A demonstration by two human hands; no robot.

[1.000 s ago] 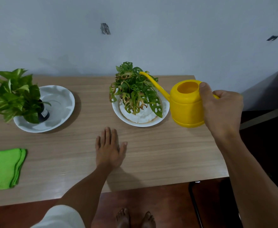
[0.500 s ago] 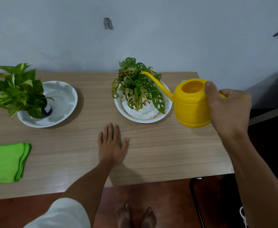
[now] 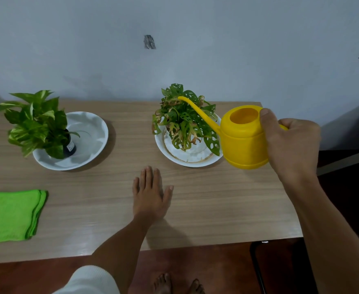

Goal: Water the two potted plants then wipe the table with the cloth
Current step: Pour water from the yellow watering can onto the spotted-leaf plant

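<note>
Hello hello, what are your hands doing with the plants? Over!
Right hand gripping yellow watering can, spout over holey-leaf plant. Left hand flat on table. Other plant and green cloth untouched. Nothing blocking.

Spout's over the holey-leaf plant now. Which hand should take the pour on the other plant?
Right. The right hand already grips the yellow watering can; it likely just swings across to the left plant. The left hand lies flat and empty on the table.
</note>
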